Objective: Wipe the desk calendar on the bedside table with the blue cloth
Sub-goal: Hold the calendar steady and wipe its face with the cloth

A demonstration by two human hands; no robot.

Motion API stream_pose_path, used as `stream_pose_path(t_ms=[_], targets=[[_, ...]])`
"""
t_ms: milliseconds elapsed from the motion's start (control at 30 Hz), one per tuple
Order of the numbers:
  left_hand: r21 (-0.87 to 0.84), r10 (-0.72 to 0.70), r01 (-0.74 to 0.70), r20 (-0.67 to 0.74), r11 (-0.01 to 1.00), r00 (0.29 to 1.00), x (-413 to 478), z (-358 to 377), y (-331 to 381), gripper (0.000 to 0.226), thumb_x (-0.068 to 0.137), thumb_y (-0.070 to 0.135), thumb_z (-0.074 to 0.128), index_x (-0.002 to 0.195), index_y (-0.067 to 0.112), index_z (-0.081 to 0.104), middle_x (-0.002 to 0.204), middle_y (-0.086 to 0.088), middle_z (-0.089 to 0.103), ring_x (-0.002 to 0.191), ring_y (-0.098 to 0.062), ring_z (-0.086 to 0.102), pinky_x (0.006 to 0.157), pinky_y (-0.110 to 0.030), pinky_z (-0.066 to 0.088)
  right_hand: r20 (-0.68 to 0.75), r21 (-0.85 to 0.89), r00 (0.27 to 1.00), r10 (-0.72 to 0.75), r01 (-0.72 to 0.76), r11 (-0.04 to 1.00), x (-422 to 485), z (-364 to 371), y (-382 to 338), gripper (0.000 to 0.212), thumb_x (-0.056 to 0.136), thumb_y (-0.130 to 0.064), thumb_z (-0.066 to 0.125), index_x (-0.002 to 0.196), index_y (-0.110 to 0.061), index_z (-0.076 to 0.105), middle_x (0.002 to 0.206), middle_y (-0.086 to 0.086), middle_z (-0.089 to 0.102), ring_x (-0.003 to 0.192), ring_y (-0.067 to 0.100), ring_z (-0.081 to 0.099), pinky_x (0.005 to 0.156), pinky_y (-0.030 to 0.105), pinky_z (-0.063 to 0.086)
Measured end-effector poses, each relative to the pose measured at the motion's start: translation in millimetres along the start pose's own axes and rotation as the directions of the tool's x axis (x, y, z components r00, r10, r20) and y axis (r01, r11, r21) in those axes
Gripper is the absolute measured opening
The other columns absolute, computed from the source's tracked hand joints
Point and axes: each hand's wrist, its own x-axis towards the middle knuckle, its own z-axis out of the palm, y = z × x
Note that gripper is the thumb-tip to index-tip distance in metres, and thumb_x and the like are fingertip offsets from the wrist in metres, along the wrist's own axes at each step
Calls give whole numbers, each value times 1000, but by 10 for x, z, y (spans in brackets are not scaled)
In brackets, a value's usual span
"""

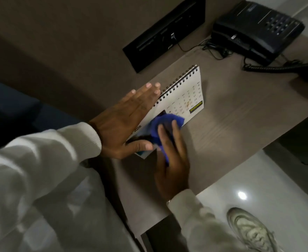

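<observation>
A white spiral-bound desk calendar (184, 91) stands on the grey wood-grain bedside table (240, 113), its date page facing me. My left hand (124, 120) grips its left end, fingers flat behind the page and thumb across the front. A bunched blue cloth (165, 124) is pressed against the lower part of the page by my right hand (173, 160). The cloth and both hands hide the calendar's lower left portion.
A black desk telephone (256, 28) with its coiled cord (269, 68) sits at the table's far right. A black wall panel (166, 31) with cables hangs behind the calendar. A pale shoe (249, 231) rests on the glossy floor below the table edge.
</observation>
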Motion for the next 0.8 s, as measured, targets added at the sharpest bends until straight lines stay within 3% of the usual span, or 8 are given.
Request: stream_pose_path(t_ms=[167,267,333,467,533,633,733,800], targets=[[-3,7,-7,-12,1000,1000,305,-23,23,103,86,66,41,154,0,-1,165,-16,-5,155,-26,-7,127,-42,4,-184,102,981,63,-45,994,665,-299,186,53,96,-3,49,145,-18,35,159,8,16,150,31,22,117,51,32],[-56,3,-3,3,998,1000,371,-14,10,103,86,63,43,154,0,-2,166,-16,-6,155,-25,-8,127,-44,6,-196,71,979,58,-44,996,640,-179,194,54,98,-5,48,145,-22,30,160,18,23,151,27,19,123,35,21],[-66,4,-4,14,998,1000,354,-10,3,102,86,63,42,154,0,-3,166,-14,-6,155,-25,-9,127,-44,6,-114,15,987,110,-109,994,419,-61,174,61,97,-11,48,147,-33,22,161,11,22,151,21,13,122,27,11],[-61,4,-2,24,998,1000,368,-24,16,100,87,64,38,154,4,-5,166,-9,-10,155,-22,-9,127,-36,0,123,-79,979,160,-151,985,69,-9,124,74,95,-17,54,148,-47,11,162,-9,7,151,17,6,118,35,9],[-50,-6,7,26,999,1000,354,-16,6,100,87,65,39,155,5,-4,166,-9,-9,155,-22,-8,127,-36,0,133,-10,984,120,-120,993,109,-84,115,69,96,-16,50,148,-47,16,162,-9,5,150,5,-5,119,25,7],[-35,-15,17,48,999,999,337,-11,-11,100,88,67,39,155,8,-8,166,-7,-12,155,-21,-9,127,-36,0,-13,120,991,134,-132,984,459,-291,81,51,98,-21,39,147,-32,30,162,5,19,149,1,3,112,1,11],[-3,-24,24,78,1000,997,323,0,-16,104,87,67,44,154,8,-10,166,-7,-13,155,-22,-9,126,-39,4,-267,145,952,152,-116,983,916,-438,95,46,98,-4,47,143,-14,41,158,19,27,147,23,27,118,22,30],[12,-43,43,80,999,996,321,-3,-9,104,87,69,41,155,10,-11,166,-6,-13,155,-21,-9,126,-40,5,-311,148,937,161,-119,982,1039,-407,94,47,96,1,50,142,-7,43,156,23,29,146,28,32,117,25,31]])
